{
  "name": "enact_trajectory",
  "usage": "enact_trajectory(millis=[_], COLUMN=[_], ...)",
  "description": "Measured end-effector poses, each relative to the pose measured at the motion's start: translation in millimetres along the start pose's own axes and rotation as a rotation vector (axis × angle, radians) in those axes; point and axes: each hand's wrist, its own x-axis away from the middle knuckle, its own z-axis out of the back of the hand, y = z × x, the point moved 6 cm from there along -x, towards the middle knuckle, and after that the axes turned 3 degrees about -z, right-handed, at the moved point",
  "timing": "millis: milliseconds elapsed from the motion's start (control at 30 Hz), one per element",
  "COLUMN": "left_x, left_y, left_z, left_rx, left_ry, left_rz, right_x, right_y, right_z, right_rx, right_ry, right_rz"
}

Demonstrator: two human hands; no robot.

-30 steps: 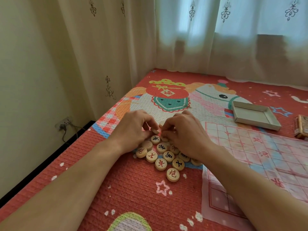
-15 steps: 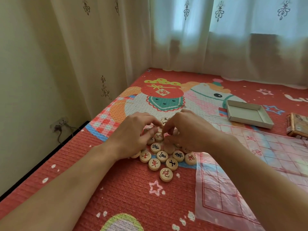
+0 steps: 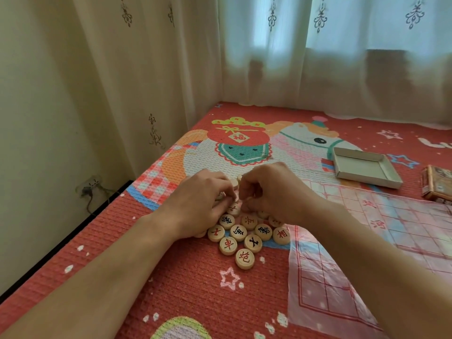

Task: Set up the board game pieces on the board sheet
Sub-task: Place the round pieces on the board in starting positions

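A pile of round wooden game pieces (image 3: 244, 237) with red and black characters lies on the red mat, just left of the translucent board sheet (image 3: 396, 231) with its red grid. My left hand (image 3: 203, 204) and my right hand (image 3: 274, 192) hover together over the far side of the pile, fingers curled down. Each hand pinches pieces from the pile; a piece (image 3: 234, 183) shows between the left fingertips. The pieces under both palms are hidden.
An open cardboard box tray (image 3: 367, 167) sits beyond the sheet's far edge, and a printed box (image 3: 437, 185) lies at the right edge. Curtains (image 3: 269, 57) and a wall close the far and left sides. A wall socket with a cable (image 3: 89, 189) is at left.
Both hands stay on the pile, their fingers having closed tighter around pieces at its far side. The view has shifted a little; the near pieces lie as before.
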Motion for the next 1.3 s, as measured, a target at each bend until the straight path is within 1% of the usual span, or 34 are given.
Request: enact_trajectory(millis=[100,167,200,267,333,367,433,500,633,733,767,833,900,933,1067,1233,1267,1300], left_x=[1,1,1,1,0,0,-1,-2,-2,-1,-1,-3,-10,-14,-30,-31,-30,-29], left_y=[-1,-4,-6,-4,0,2,2,3,6,7,8,8,2,-1,-10,-8,-8,-8], left_z=[-1,-2,-2,0,3,4,6,5,5,4,4,8,12,11,-3,-6,-5,-4], left_rx=[0.015,0.032,0.039,0.063,0.111,0.138,0.162,0.150,0.167,0.139,0.141,0.143,0.124,0.103,0.027,0.074,0.095,0.111], left_ry=[0.000,-0.006,-0.004,0.024,0.076,0.103,0.151,0.162,0.122,0.096,0.107,0.182,0.242,0.233,0.097,0.108,0.109,0.115], left_rz=[0.011,0.050,0.069,0.074,0.058,0.058,0.061,0.056,0.041,0.031,0.027,0.027,0.064,0.090,0.161,0.213,0.218,0.216], right_x=[1,3,2,1,-1,-2,-3,-3,-1,-1,-2,-2,-1,-1,0,2,1,-1], right_y=[-3,-4,-3,6,17,22,29,33,36,34,33,31,27,25,18,17,20,24], right_z=[1,4,7,19,29,30,24,18,13,10,9,10,11,11,11,8,9,12], right_rx=[0.038,0.025,-0.017,-0.091,-0.099,-0.090,-0.060,-0.027,-0.004,0.035,0.043,0.043,0.044,0.047,0.067,0.015,-0.016,-0.048], right_ry=[-0.124,-0.153,-0.127,0.008,0.155,0.182,0.159,0.115,0.034,0.007,0.005,-0.011,-0.036,-0.040,0.020,-0.131,-0.108,-0.050], right_rz=[0.000,0.000,-0.007,-0.052,-0.122,-0.156,-0.197,-0.213,-0.211,-0.199,-0.196,-0.194,-0.183,-0.170,-0.106,-0.056,-0.061,-0.074])
